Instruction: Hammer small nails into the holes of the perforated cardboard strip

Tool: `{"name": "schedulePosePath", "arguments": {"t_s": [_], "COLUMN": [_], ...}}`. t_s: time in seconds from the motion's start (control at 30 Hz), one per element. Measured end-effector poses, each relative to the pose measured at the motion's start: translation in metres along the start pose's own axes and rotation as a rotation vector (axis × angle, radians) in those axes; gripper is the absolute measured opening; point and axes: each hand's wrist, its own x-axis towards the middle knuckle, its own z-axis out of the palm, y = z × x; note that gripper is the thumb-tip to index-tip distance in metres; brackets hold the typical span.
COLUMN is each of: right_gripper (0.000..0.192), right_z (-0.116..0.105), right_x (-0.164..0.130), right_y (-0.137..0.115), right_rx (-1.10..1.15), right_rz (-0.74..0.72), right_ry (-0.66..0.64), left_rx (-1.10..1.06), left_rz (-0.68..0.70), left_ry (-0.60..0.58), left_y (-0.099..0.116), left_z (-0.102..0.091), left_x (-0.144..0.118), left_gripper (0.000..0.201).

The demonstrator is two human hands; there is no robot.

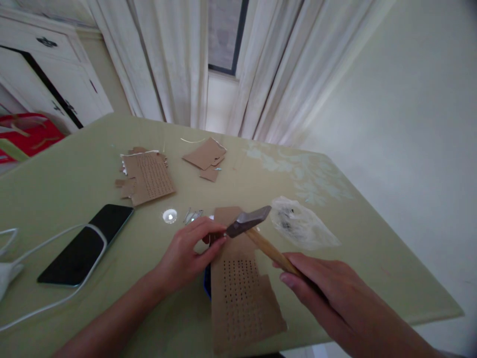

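My right hand [328, 291] grips the wooden handle of a hammer [249, 222], whose metal head hangs just above the upper part of a brown cardboard sheet [241, 293] punched with rows of small holes. My left hand [188, 253] pinches something small, probably a nail, upright on the cardboard right under the hammer head; the item itself is too small to make out. A blue object [206, 283] peeks out from under the cardboard's left edge. Several loose nails [193, 216] lie just beyond my left hand.
On the green table [74, 174] lie a black phone [86, 244] with a white cable [44, 241] across it, another perforated cardboard piece [148, 176], cardboard scraps [205, 155], and a clear plastic bag [301, 223]. White curtains hang behind; a wall stands at right.
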Motion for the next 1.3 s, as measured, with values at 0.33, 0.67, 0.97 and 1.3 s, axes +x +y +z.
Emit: {"name": "schedulePosePath", "arguments": {"t_s": [0.33, 0.67, 0.97, 1.3], "right_gripper": [0.033, 0.029, 0.027, 0.029], "right_z": [0.001, -0.007, 0.01, 0.02], "right_x": [-0.001, 0.004, 0.019, 0.025], "right_y": [0.001, -0.012, -0.005, 0.0], "right_rx": [-0.03, 0.004, 0.031, 0.09], "right_rz": [-0.011, -0.083, -0.008, 0.052], "right_ry": [0.033, 0.105, -0.039, -0.144], "left_rx": [-0.276, -0.34, -0.32, -0.322], "left_rz": [-0.459, -0.443, -0.399, -0.441], "left_ry": [-0.319, -0.171, -0.17, -0.174], "left_y": [0.001, -0.009, -0.009, -0.012], "left_z": [0.001, 0.012, 0.012, 0.013], "left_x": [-0.013, -0.02, -0.018, -0.021], "left_gripper": [0.086, 0.072, 0.071, 0.075]}}
